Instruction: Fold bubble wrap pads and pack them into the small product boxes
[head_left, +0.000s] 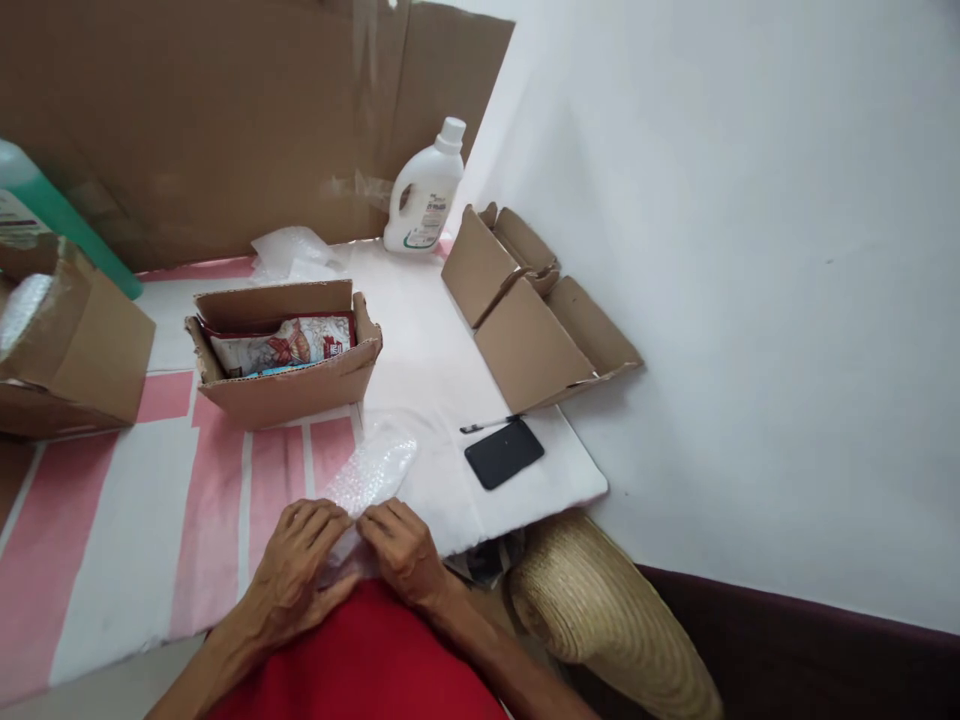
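Both your left hand (296,550) and right hand (405,550) pinch clear bubble wrap (375,463), seemingly unfinished; the brown cardboard box (300,397) looks filled

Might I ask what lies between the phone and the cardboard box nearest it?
In the head view, a pen lies between the phone and that box.

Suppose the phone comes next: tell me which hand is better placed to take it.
Probably the right hand: it is nearer the phone, while the left hand sits beyond it. Both are at the bubble wrap, so the right may need freeing first.
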